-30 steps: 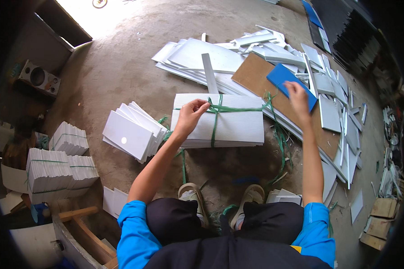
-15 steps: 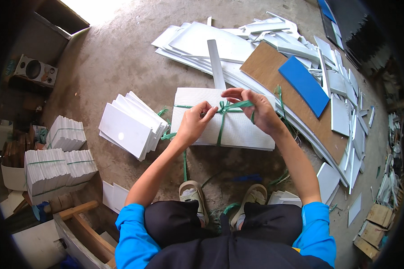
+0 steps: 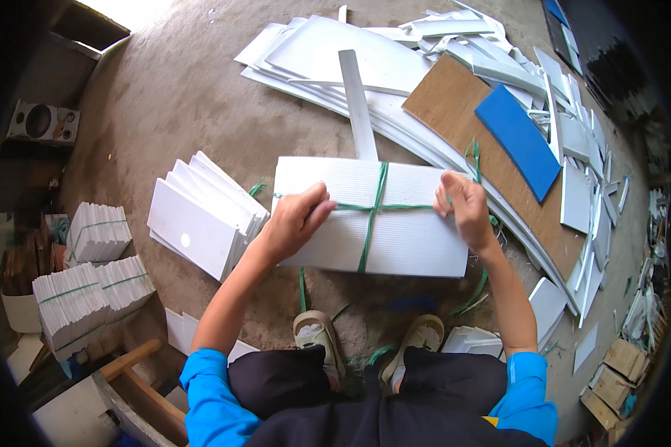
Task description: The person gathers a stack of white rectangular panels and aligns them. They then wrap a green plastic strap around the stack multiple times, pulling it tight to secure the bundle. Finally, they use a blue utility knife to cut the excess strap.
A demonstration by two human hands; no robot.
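Note:
A stack of white ridged panels [image 3: 410,242] lies in front of my feet, with green twine [image 3: 376,195] crossing over its top. My left hand [image 3: 298,220] is closed on the twine at the left part of the stack. On the right, my right hand [image 3: 466,211] grips the twine near the stack's edge, fingers curled. Between the two hands the twine runs nearly straight across the panels. Whatever twine lies inside the fists is hidden.
Fanned white panels [image 3: 194,220] lie to the left, beyond tied white bundles [image 3: 71,302]. Large white sheets [image 3: 335,56], a brown board [image 3: 447,93] and a blue panel [image 3: 518,141] spread across the far right. A wooden frame [image 3: 138,380] stands lower left.
The looped bow on the stack no longer shows; a plain twine cross does. My hands have moved apart, from the middle toward the two sides, and the stack sits slightly lower in view.

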